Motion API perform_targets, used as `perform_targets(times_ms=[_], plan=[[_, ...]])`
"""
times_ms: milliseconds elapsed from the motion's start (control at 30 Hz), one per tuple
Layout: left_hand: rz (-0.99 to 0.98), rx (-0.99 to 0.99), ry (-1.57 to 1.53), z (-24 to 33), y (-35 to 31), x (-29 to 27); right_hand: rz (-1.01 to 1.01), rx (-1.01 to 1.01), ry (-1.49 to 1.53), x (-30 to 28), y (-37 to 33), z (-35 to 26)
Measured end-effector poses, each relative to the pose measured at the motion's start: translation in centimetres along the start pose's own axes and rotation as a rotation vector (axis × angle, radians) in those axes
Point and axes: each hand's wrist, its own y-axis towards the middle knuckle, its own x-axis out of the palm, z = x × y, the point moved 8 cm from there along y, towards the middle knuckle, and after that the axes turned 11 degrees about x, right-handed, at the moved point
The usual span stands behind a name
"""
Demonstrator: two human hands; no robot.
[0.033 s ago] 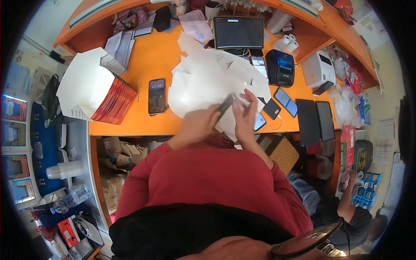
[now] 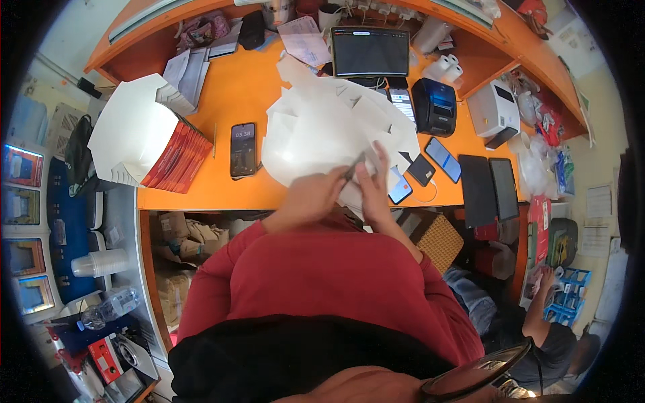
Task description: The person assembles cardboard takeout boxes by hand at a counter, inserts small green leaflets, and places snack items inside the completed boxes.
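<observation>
Left hand (image 2: 316,193), blurred, comes in with fingers curled round a narrow dark thing (image 2: 354,166), just above the near edge of the bench (image 2: 225,199) around the middle. Right hand (image 2: 371,185) is close up beside it, part-open, fingers raised; too blurry to call whether it grips anything. Under and beyond them spreads the white card (image 2: 302,141), in overlapping pieces across the middle of the bench. Over toward the left edge, a stack of white-and-red cartons (image 2: 176,158) leans on its side, and between it and the card lies a black phone (image 2: 243,151). Just right of the right hand, a lit phone (image 2: 401,189) sits by the near edge. Far edge: a dark screen (image 2: 370,54), with a black printer (image 2: 435,106) to its right.
</observation>
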Motion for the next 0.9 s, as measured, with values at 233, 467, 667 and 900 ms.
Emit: perform_targets(times_ms=[233,467,667,900], plan=[[0.529,0.088,0.546,-0.6,-1.2,-10.3,-0.295,0.119,-0.257,-1.4,-0.1,-1.8],[0.383,-0.161,0.442,-5.8,-5.5,-8.7,-0.425,0.173,-0.397,-1.9,-2.6,-1.1],[0.404,-0.321,0.01,-4.7,-9.6,-5.8,-0.268,0.485,-0.311,-3.3,-4.2,2.7],[0.232,-0.44,-0.31,-15.7,-13.3,0.1,-0.361,0.477,-0.313,2.2,-4.2,2.5]])
